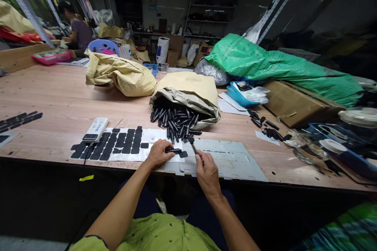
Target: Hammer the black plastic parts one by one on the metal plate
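My left hand [160, 153] is closed on a slim black tube-shaped piece [176, 150], held flat over a white sheet near the table's front edge. In my right hand [207, 168] is a small hammer-like tool [192, 144], its grey shaft tilted up to a dark, rounded head; its exact kind is unclear. A black rounded patch [183, 154] lies between both hands. Just beyond, a heap of similar black pieces [176, 119] spills from the mouth of a tan woven sack [188, 86]. Rows of black rounded patches [128, 141] cover the white sheet to the left.
A white power bank [96, 129] with a cable rests at the left. Under my right hand lies a grey flat sheet [232, 159]. Another sack [120, 74], a blue basin [240, 96] and a cardboard box [297, 102] stand farther back. A person [79, 31] sits far left.
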A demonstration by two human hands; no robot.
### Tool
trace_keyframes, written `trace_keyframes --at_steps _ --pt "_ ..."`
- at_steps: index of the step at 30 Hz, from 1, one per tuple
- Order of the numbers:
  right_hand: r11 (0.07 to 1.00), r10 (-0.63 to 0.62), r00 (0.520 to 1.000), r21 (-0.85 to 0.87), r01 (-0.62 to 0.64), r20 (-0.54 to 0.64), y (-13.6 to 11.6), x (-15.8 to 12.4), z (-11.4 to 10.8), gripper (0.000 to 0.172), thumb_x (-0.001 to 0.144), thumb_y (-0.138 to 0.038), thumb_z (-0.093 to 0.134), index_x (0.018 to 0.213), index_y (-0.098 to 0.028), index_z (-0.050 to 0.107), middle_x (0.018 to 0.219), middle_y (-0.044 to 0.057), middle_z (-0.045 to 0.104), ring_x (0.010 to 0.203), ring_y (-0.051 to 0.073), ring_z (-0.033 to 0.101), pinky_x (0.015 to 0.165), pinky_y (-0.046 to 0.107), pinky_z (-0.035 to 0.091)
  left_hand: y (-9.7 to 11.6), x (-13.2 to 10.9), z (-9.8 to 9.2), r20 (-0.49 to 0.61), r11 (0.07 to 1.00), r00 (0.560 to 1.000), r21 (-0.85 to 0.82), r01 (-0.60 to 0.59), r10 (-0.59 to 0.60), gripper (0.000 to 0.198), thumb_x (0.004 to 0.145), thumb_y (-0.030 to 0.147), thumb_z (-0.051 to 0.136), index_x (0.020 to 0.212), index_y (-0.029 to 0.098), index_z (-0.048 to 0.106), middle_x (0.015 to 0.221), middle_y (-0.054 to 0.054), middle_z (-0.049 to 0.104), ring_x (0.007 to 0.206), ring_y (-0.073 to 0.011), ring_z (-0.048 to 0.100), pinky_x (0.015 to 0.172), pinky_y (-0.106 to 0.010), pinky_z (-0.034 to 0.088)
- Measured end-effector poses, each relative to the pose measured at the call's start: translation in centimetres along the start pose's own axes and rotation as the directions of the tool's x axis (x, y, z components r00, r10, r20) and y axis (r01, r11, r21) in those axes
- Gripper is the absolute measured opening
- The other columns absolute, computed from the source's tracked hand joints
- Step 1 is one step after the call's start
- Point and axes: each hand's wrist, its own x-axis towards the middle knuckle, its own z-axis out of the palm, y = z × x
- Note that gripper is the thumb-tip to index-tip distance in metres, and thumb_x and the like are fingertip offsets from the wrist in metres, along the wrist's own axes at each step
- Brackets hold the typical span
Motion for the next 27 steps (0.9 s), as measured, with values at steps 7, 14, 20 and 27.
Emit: trace_keyframes --at_steps 7,14,20,27 --pt "0.99 -0.038 0.991 0.139 0.02 0.13 -1.9 -2.3 1.2 0.032 0.098 -0.033 0.042 0.114 -0.018 0.065 0.108 0.009 0.067 0.101 0.018 0.064 0.091 0.03 0.05 -0.1 0.0 0.1 -0.02 1.0 1.0 -0.008 -0.022 0.021 0.009 0.075 0.021 0.071 0.084 0.021 0.072 0.082 -0.002 0.065 0.084 -0.019 0.057 0.077 -0.031 0.043" --pt "0.995 -0.064 0.982 0.086 0.049 0.178 -2.4 -2.6 1.6 0.033 0.098 -0.031 0.04 0.115 -0.017 0.065 0.101 0.008 0.066 0.094 0.018 0.064 0.088 0.03 0.051 -0.3 0.1 0.3 -0.021 1.0 0.999 0.002 -0.025 0.025 0.008 0.076 0.021 0.072 0.084 0.021 0.072 0.08 -0.001 0.063 0.083 -0.0185 0.056 0.075 -0.03 0.043" --pt "0.997 -0.019 0.989 0.071 0.009 0.149 -2.7 -2.0 1.0 0.034 0.098 -0.032 0.039 0.114 -0.018 0.066 0.103 0.009 0.066 0.097 0.019 0.063 0.088 0.031 0.05 -0.2 0.1 0.3 -0.035 1.0 0.999 -0.014 -0.027 0.027 0.01 0.073 0.018 0.074 0.082 0.02 0.072 0.08 -0.001 0.064 0.082 -0.0178 0.056 0.075 -0.03 0.043" --pt "0.997 -0.023 0.992 0.076 0.014 0.123 -2.0 -2.5 1.0 0.034 0.097 -0.034 0.042 0.114 -0.019 0.067 0.101 0.008 0.066 0.092 0.019 0.064 0.084 0.032 0.052 -0.2 0.0 0.3 -0.04 1.0 0.999 -0.017 -0.018 0.017 0.01 0.073 0.018 0.074 0.082 0.019 0.072 0.08 -0.001 0.064 0.081 -0.018 0.056 0.074 -0.029 0.042"
